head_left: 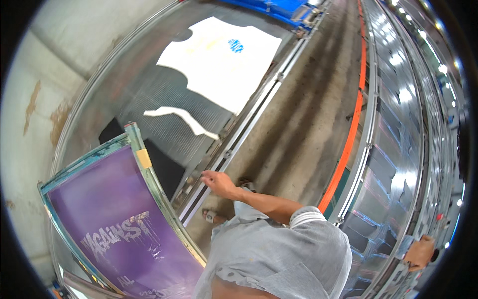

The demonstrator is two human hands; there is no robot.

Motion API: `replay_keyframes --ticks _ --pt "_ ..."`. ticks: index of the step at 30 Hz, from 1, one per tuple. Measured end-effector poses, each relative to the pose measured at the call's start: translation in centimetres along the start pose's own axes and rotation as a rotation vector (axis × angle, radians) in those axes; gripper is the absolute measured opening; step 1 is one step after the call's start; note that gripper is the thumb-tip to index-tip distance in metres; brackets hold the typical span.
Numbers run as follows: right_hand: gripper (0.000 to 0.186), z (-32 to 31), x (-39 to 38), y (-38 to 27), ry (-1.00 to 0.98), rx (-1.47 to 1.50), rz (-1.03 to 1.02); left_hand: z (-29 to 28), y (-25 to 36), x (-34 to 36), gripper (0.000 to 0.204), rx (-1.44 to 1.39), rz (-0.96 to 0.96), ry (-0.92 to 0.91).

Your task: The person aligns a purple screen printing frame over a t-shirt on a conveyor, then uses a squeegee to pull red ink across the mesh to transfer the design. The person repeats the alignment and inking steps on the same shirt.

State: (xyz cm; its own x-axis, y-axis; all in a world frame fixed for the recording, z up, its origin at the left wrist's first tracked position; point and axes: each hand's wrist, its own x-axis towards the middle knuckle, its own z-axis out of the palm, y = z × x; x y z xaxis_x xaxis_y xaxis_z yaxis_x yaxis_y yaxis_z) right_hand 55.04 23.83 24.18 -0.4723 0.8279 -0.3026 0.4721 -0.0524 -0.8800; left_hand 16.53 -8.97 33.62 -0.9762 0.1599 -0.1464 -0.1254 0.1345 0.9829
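My right hand [220, 185] hovers beside the metal rail [229, 154] along the table's edge, fingers curled together, with nothing showing in them. Of my left arm only a bare part [239, 290] appears at the lower edge; its hand is out of view. A white cut fabric piece [219, 65] with a small blue print lies flat on the dark printing table [144, 89]. Closer to me on the same table is a narrow white fabric strip [179, 113]. A printing screen [104, 184] with purple mesh, pale lettering and a worn green frame leans at the near left.
A blue frame or machine part [274, 10] spans the table's far end. Concrete floor [298, 99] forms an aisle on my right. Beyond an orange strip [353, 119] runs another long table [393, 164] with dark pieces. A brown object [419, 253] sits at the far right.
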Motion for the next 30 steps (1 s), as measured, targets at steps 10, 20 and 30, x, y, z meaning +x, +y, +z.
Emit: replay_keyframes --ticks 10,20,30 --pt "0.034 -30.8 1.5 18.4 0.714 -0.118 0.132 26.4 0.8 -9.7 0.068 -0.064 0.056 -0.29" --pt "0.036 -62.2 30.8 16.9 0.811 -0.438 -0.084 54.7 -0.7 -12.1 0.067 -0.124 0.014 -0.393" --pt "0.051 -86.4 56.9 16.9 1.302 -0.946 -0.056 82.2 -1.2 -6.6 0.066 -0.107 -0.047 -0.41"
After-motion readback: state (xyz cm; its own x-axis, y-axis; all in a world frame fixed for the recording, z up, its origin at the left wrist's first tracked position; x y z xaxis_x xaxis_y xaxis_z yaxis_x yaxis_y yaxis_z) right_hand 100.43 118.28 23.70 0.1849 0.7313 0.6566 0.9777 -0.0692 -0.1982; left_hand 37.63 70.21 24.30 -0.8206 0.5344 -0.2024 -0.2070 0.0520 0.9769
